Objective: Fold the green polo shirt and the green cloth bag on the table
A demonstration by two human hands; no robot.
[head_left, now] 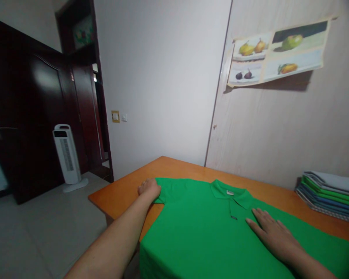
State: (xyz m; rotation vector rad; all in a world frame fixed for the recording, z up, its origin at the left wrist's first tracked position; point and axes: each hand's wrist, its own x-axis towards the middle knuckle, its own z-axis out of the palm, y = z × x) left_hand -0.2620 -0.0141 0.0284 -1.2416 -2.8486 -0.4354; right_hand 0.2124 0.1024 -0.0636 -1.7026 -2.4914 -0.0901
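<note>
A green polo shirt (203,228) lies spread front side up, its collar toward the wall and its lower part hanging past the near table edge. At the cuff of the sleeve on the left, my left hand (150,188) is closed, fingers curled round the fabric edge. My right hand (272,230) rests flat on the chest just below the collar, fingers stretched out. The sleeve on the right runs out toward the frame's edge.
Under the shirt is an orange-brown wooden table (163,166) set against the wall. A stack of folded clothes (331,193) sits at the back right. A white tower fan or heater (66,157) stands on the floor by a dark door (26,104). Fruit pictures (279,54) hang above.
</note>
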